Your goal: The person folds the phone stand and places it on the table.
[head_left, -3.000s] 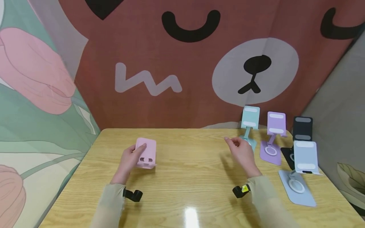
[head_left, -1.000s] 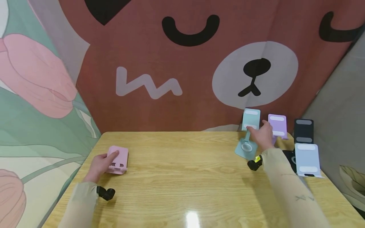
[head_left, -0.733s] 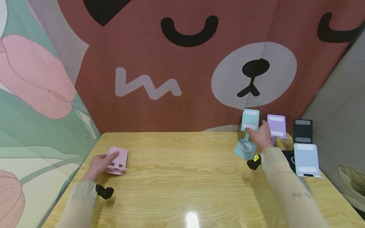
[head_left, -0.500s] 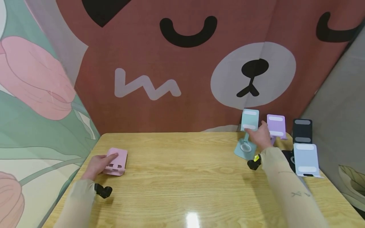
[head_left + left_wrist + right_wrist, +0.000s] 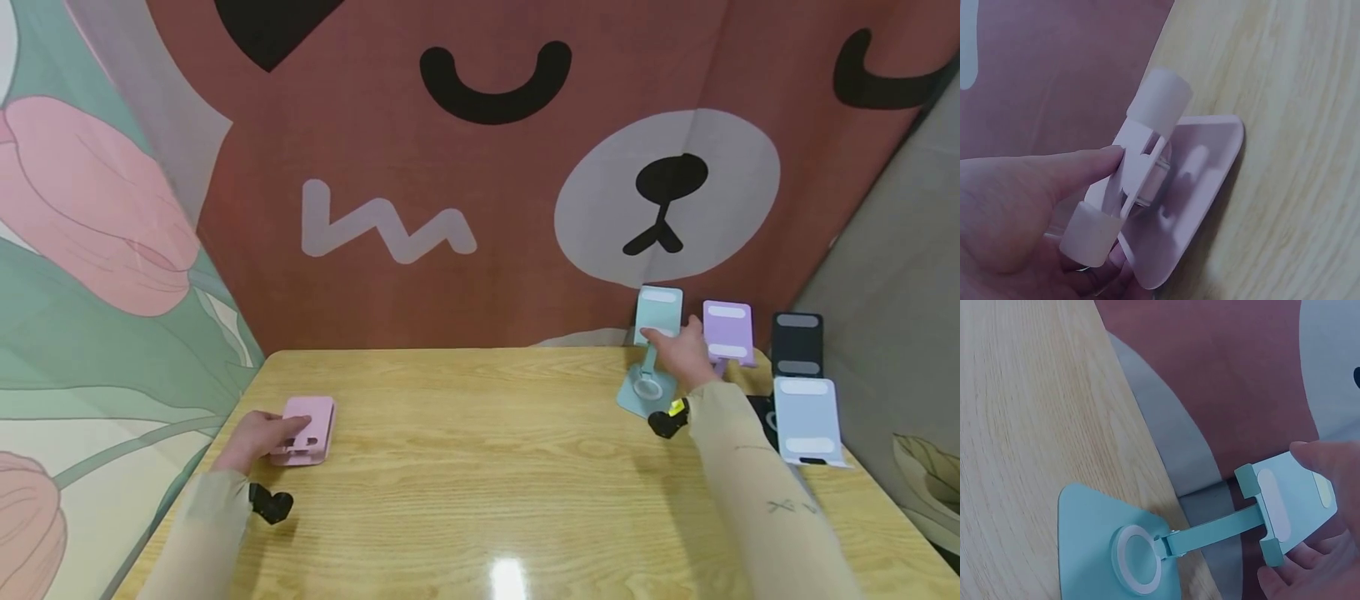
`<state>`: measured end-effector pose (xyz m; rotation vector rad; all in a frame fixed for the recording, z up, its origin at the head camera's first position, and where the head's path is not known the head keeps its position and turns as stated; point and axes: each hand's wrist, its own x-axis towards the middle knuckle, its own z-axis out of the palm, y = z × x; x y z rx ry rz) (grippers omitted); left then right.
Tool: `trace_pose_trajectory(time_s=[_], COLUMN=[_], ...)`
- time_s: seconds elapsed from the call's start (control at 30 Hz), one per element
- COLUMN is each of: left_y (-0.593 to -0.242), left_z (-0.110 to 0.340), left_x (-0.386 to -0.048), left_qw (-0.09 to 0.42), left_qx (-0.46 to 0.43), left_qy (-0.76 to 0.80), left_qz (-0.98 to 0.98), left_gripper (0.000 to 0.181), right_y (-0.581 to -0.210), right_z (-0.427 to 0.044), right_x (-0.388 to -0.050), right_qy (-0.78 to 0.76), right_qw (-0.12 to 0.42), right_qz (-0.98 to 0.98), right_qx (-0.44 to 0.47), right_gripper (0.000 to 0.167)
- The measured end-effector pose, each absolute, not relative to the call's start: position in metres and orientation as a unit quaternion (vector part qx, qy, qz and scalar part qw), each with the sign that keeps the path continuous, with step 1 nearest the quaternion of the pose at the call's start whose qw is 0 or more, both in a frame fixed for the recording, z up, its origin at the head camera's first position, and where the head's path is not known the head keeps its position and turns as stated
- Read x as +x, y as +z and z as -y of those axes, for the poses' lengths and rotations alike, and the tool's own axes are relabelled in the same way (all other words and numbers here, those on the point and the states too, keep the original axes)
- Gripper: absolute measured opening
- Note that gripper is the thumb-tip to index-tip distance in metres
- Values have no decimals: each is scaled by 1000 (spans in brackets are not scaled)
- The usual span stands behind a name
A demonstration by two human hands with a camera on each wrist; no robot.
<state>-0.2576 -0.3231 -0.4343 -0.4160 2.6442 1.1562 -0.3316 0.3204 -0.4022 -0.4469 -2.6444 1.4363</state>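
Observation:
At the table's left, my left hand [image 5: 255,440] holds a folded pink phone stand [image 5: 321,408]. In the left wrist view the thumb lies on the upper plate of the pink stand [image 5: 1200,181], with fingers curled underneath; the base's edge is at or just above the wood. My right hand [image 5: 684,354] reaches to the back right and grips the upper plate of an unfolded teal phone stand [image 5: 660,304]. The right wrist view has the thumb at the plate's front and fingers behind it; the teal stand's base [image 5: 1088,537] is on the table.
Right of the teal stand are a purple phone stand [image 5: 727,332], a black one [image 5: 797,342] and a light blue one [image 5: 808,417]. My right forearm partly hides their bases. Behind the wooden table [image 5: 465,467] hangs a brown bear-print cloth [image 5: 390,300].
Since three seconds ago, my left hand has carried the pink stand left and lower. My right hand has moved back and right onto the teal stand. Lately the pink stand has tilted slightly.

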Motion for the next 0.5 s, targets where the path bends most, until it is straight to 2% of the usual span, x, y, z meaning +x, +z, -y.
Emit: trace_pose_trajectory(time_s=[0.2, 0.5], left_y=[-433, -429], left_z=[322, 316], left_x=[-257, -257], left_qw=[107, 90], left_qx=[-136, -145], left_qy=[375, 378], left_qz=[-911, -910], left_gripper=[87, 71], right_y=[-399, -393], right_z=[-320, -316], right_x=[-331, -330], right_qy=[473, 480], right_qw=[60, 84], right_qz=[865, 857], right_qx=[-153, -166], right_gripper=[100, 93])
